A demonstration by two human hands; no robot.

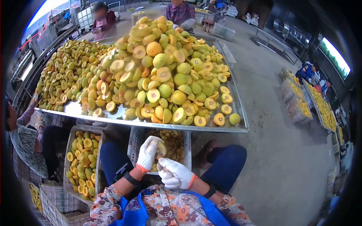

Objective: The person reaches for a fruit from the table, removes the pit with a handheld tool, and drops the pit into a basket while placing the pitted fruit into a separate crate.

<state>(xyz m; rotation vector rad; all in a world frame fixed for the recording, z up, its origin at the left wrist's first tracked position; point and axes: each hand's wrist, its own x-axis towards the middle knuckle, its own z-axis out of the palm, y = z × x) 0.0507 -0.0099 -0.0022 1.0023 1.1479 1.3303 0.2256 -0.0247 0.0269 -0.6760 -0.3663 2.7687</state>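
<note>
My left hand, in a white glove with an orange cuff, is closed around a yellow-green stone fruit half. Just below and to the right, my right hand, gloved alike, is curled with thumb and fingers together near the fruit; what it grips is hidden. Under both hands, between my knees, a pale plastic crate holds brownish-yellow pieces. Beyond it stands a metal-edged table heaped with whole and halved yellow-green fruit.
Left of my leg is a crate of hollowed fruit halves, with another crate nearer me. One person sits at the left; two more are across the table. Fruit-filled crates stand on the right floor.
</note>
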